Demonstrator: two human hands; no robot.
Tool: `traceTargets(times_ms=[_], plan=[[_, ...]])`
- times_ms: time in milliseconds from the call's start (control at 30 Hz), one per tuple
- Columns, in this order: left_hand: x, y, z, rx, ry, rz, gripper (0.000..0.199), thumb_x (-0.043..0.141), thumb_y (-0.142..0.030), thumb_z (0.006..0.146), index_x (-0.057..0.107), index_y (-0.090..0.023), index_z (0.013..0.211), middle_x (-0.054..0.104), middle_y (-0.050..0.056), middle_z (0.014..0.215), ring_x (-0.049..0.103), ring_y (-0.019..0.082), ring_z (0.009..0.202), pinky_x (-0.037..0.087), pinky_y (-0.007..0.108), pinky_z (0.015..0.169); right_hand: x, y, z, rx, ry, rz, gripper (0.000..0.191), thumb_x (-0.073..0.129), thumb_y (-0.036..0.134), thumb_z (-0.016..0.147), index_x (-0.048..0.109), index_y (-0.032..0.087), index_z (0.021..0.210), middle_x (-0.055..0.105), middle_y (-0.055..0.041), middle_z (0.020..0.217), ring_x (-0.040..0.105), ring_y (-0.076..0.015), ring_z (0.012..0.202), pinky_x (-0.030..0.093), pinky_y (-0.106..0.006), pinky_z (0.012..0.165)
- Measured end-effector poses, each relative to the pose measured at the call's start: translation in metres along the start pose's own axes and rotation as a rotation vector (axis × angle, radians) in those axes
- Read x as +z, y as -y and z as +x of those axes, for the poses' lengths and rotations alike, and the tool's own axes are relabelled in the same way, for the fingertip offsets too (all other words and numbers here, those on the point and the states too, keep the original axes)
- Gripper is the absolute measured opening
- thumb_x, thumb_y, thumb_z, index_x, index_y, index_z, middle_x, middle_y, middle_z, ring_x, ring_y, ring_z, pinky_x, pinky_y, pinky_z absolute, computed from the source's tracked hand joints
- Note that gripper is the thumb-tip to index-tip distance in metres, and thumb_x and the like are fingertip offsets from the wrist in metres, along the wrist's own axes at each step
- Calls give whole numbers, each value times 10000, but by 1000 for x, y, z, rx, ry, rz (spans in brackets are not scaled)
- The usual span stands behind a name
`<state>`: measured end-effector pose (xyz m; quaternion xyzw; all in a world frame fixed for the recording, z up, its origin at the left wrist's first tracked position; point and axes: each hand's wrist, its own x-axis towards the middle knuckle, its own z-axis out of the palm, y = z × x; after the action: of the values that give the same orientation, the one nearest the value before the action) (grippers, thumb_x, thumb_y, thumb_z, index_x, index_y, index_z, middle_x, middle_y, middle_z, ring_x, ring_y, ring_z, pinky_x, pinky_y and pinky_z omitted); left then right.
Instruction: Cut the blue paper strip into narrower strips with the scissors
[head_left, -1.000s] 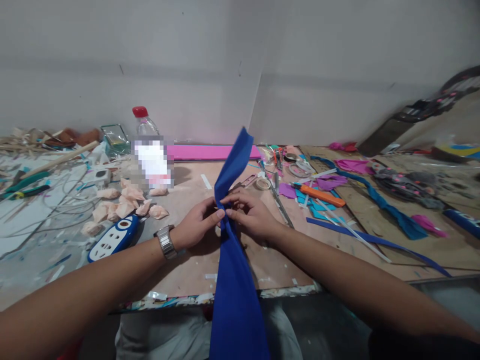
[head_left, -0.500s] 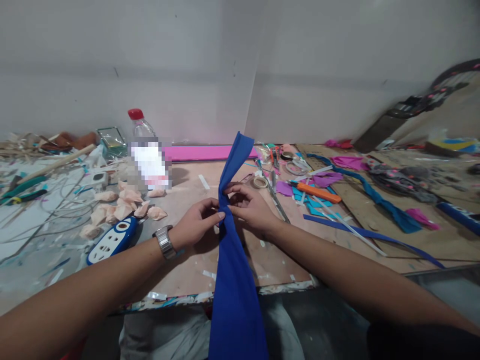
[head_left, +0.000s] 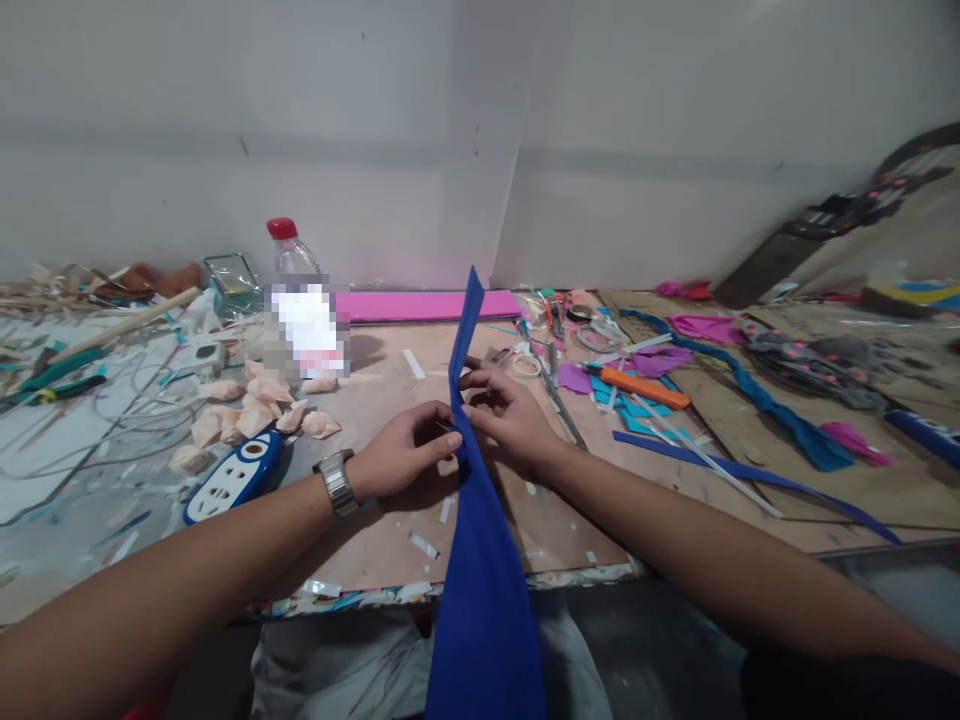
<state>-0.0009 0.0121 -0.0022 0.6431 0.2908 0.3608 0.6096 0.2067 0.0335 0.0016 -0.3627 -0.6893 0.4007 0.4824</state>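
A long blue strip [head_left: 487, 590], like crepe paper or thin cloth, runs from above my lap up past both hands. Its narrow top end stands up above the table. My left hand [head_left: 409, 445], with a metal watch at the wrist, pinches the strip's left edge between thumb and fingers. From the other side my right hand [head_left: 506, 415] pinches it slightly higher, where it is gathered narrow. Below the hands the strip widens and hangs over the table's front edge.
Left of my hands lie a blue-white power strip [head_left: 231, 482] and several peach wrapped bundles [head_left: 259, 395]. A red-capped bottle [head_left: 283, 230] stands behind them. On the right are an orange cutter [head_left: 643, 385], a tape roll [head_left: 526, 367], a thin blue strip [head_left: 750, 470] and a twisted teal strip [head_left: 765, 400].
The strip's top end has turned and now looks narrower, more edge-on. Both hands keep their pinch on it. The whole view has shifted slightly.
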Motion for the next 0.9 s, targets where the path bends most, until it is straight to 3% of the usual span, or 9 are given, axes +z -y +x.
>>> traceTargets(times_ms=[100,167,233,333,433,700,900], plan=[[-1,1,-2,24,-5,-54,593,700,-690,848,711,-191,1168,720,110,1064,654,257,976,524,380,922,0,9,-4,-202,146,-240,302,816,376,846,744,263,1116,590,-135,1500,538,-323,1385,430,-506,1112],[0,3,-1,16,-44,-69,575,720,-659,848,723,-197,1191,730,117,1134,653,292,1086,502,420,1024,2,13,-4,-301,201,-326,255,800,358,862,765,283,1103,644,-125,1445,556,-319,1371,384,-540,1162],[1,3,0,-13,-106,-71,499,753,-586,849,737,-197,1162,734,104,1179,636,297,1158,464,427,1094,3,14,-4,-340,194,-332,194,764,336,893,776,294,1082,714,-111,1342,617,-303,1291,418,-541,1136],[1,3,3,-70,-172,-104,439,772,-528,824,748,-190,1103,749,86,1153,656,276,1095,501,401,1037,3,14,-3,-302,131,-287,168,737,315,917,779,288,1077,756,-104,1248,666,-285,1216,458,-531,1100],[1,2,3,-89,-154,-109,388,771,-466,812,755,-179,1073,759,80,1096,670,250,996,535,361,936,3,13,-4,-224,125,-241,188,730,321,922,780,276,1099,735,-109,1302,655,-282,1250,461,-520,1104],[1,2,4,-45,-126,-77,372,726,-429,869,738,-195,1158,755,76,1091,664,255,1061,524,361,968,3,11,-4,-122,115,-44,141,760,340,901,829,270,1001,775,-94,1081,702,-259,1087,513,-464,1019],[-1,8,0,-95,26,15,395,650,-517,935,732,-161,1089,747,85,978,671,231,882,548,342,840,1,13,-4,-14,90,-2,224,760,407,898,816,280,1074,679,-111,1369,588,-296,1335,417,-493,1128]])
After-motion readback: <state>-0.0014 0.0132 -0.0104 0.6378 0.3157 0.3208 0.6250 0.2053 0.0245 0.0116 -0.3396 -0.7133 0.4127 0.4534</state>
